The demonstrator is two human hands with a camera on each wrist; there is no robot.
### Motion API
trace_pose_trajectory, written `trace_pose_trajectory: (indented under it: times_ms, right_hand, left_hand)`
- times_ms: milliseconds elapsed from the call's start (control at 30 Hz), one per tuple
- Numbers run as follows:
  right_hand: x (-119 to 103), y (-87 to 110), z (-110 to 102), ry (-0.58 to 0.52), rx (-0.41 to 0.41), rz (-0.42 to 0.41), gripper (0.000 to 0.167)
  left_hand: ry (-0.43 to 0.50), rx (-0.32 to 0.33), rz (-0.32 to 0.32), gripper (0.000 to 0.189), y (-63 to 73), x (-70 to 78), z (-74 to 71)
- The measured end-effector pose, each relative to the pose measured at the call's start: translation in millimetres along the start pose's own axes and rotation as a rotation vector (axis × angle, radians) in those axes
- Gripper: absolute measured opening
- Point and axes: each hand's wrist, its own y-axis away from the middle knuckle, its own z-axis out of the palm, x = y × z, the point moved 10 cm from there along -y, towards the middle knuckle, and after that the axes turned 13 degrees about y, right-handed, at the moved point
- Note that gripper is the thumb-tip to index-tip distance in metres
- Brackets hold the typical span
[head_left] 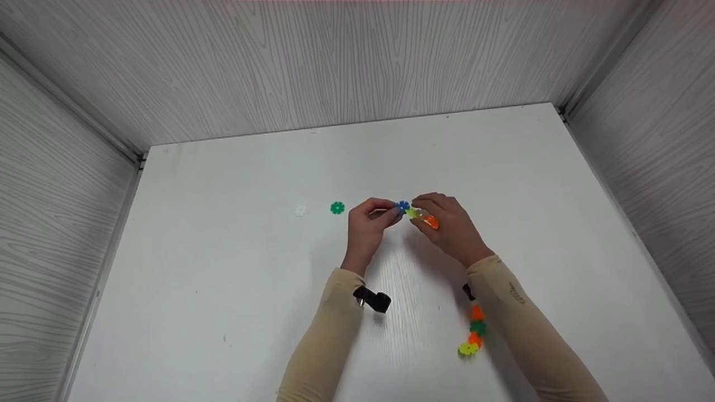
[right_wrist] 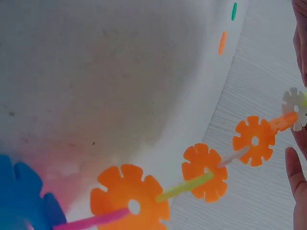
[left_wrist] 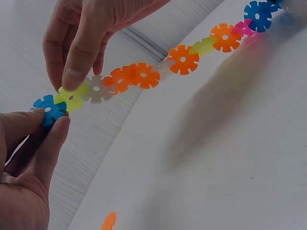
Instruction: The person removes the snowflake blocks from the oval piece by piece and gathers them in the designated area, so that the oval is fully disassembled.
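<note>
My left hand (head_left: pixel 368 223) pinches a blue snowflake disc (left_wrist: pixel 48 109) between thumb and fingers. Right beside it, my right hand (head_left: pixel 447 223) has its thumb and fingertips on a yellow-green snowflake disc (left_wrist: pixel 72 97), the end of a long chain of interlocked discs. The blue disc's edge meets the yellow-green one. From there the chain runs through a white disc (left_wrist: pixel 97 89) and several orange discs (left_wrist: pixel 183 60), raised over the table, toward another blue disc (left_wrist: pixel 258 17). My right forearm hides part of it in the head view; its far end shows a yellow disc (head_left: pixel 468 349).
On the white table (head_left: pixel 234 268), a loose green disc (head_left: pixel 337 207) and a white disc (head_left: pixel 300 210) lie left of my left hand. A flat orange disc (right_wrist: pixel 222 43) shows in the right wrist view. Grey wood-grain panels (head_left: pixel 335 67) border the table's back and sides.
</note>
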Motion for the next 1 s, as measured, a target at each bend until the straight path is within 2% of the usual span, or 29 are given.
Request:
trace_pose_trajectory:
  times_ms: [233,433,667,800,1000]
  right_hand:
    - [0.5,-4.5,4.3,0.093,-0.014,-0.04,0.025]
    - [2.4,-7.4,0.1,0.138,0.002,-0.079,0.018]
    - [-1.6,-9.2,-3.7,0.155,0.028,-0.157,0.017]
    - [-1.2,-7.4,-1.9,0.163,0.028,-0.166,0.021]
    - [-2.2,-6.0,1.7,0.188,0.002,-0.178,0.022]
  left_hand:
    - [0.089,0.054,-0.054,0.014,0.6,-5.8,4.8]
    - [0.016,0.042,-0.022,0.023,0.7,-4.0,12.4]
    - [-0.026,0.007,0.02,0.014,-0.5,-2.4,16.9]
    - [-0.05,0.008,0.009,0.012,-1.2,-4.2,16.1]
    - [0.002,0.037,-0.034,0.014,-1.8,-9.2,9.6]
